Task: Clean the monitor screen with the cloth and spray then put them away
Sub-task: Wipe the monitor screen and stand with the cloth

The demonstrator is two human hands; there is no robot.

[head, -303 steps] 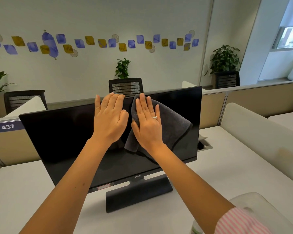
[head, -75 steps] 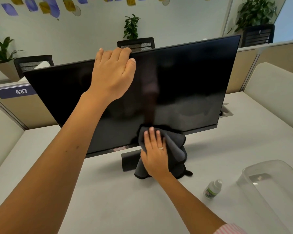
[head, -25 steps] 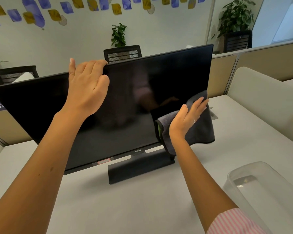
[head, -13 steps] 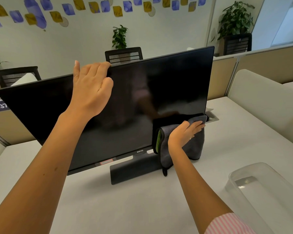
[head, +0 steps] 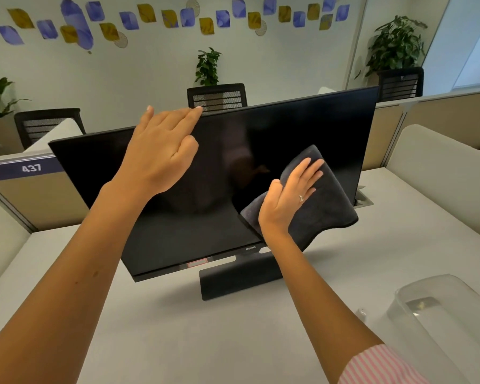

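Office desk (head: 178,342), one monitor (head: 288,128), one cloth (head: 324,206), two hands

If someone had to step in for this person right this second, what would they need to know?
Left hand: open, fingertips at the monitor top edge.
Right hand: flat, pressing the dark cloth on the screen's lower right.
Spray: only a small white tip shows beside the clear bin, likely the bottle.
Done: wiping is underway.
Left: finish wiping, then put cloth and spray away.

Right hand (head: 288,198) and cloth (head: 322,206) higher on the screen than 0.5 s ago; left hand (head: 161,153) now lifting off the top edge.
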